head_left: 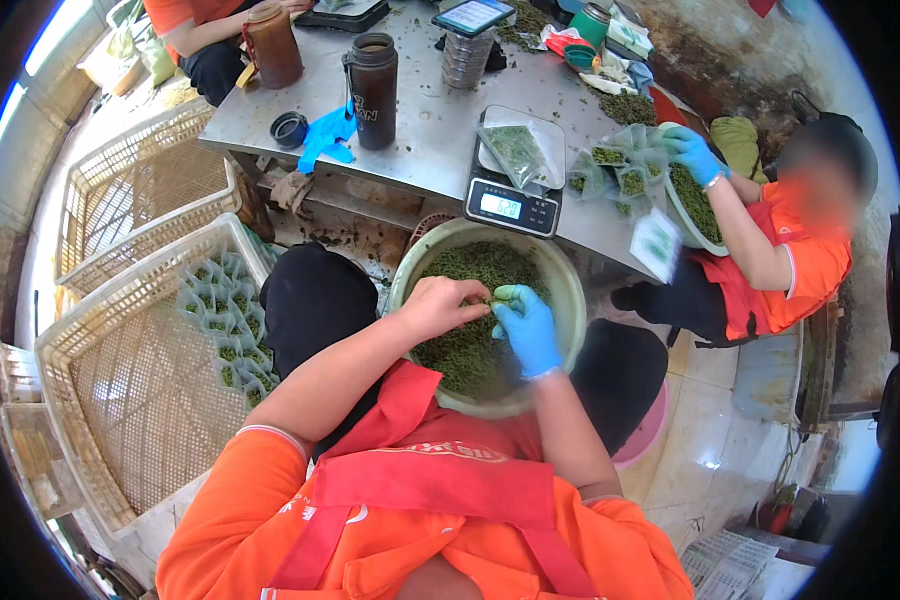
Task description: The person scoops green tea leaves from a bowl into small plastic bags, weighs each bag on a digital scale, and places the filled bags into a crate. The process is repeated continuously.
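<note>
Both my hands are over a pale green basin (575, 300) filled with small green plant bits (460, 365). My bare left hand (447, 306) is closed, thumb and fingertips pinched together. Beside it, my right hand (526, 328), in a blue glove, is pinched too, its fingertips meeting those of the left. A tiny green piece seems to show between them, too small to name. Just beyond the basin, a digital scale (515, 205) stands at the table's edge. On its plate lies a clear bag (513, 152) with green contents.
At left are two plastic crates (120, 400), the nearer holding several filled clear bags (232, 310). A dark bottle (373, 95), a black lid (289, 129) and a blue glove (328, 135) rest on the metal table (420, 150). At right, a gloved co-worker (785, 240) holds another basin (685, 215).
</note>
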### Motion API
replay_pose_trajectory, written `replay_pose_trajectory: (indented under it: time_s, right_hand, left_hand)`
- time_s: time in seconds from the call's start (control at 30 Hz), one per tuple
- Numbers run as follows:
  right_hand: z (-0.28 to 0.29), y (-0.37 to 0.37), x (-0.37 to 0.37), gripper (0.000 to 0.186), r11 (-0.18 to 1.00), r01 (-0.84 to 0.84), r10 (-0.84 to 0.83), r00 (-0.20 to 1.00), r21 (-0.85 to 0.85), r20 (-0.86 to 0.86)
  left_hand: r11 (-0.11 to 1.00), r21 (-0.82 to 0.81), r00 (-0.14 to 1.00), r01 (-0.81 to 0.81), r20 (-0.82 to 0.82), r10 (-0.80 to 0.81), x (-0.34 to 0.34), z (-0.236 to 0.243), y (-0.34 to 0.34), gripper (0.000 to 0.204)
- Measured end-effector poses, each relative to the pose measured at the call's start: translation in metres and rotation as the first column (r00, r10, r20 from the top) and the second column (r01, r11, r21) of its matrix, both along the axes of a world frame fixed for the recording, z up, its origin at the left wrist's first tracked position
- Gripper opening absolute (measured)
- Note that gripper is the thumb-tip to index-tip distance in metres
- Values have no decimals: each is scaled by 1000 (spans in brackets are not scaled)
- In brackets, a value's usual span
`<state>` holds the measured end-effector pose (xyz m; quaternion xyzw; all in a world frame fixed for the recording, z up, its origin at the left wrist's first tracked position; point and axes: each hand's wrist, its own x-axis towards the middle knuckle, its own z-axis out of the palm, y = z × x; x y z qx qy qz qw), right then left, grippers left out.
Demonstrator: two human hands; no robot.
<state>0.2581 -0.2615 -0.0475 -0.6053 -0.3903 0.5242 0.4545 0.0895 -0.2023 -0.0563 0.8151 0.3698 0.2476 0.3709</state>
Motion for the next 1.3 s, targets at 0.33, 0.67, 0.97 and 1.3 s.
replay_pose_trajectory:
  time_s: [0.33, 0.67, 0.97, 1.3]
  right_hand:
    - [-6, 29, 33, 30, 911, -209, -57, 791, 357, 609]
    - [40, 139, 22, 47, 926, -285, -133, 371, 249, 919]
    - [0, 101, 41, 18, 834, -12, -295, 835, 552, 464]
    - [13, 46, 24, 12, 974, -75, 92, 994, 216, -67]
  left_hand:
    - [994, 28, 957, 108, -273, -96, -5, 10, 4, 32]
    - [980, 190, 998, -50, -19, 55, 2, 9, 25, 25]
    - [970, -24, 962, -240, 128, 241, 13, 23, 28, 28]
    - [810, -580, 925, 88, 349, 149, 21, 11, 27, 29]
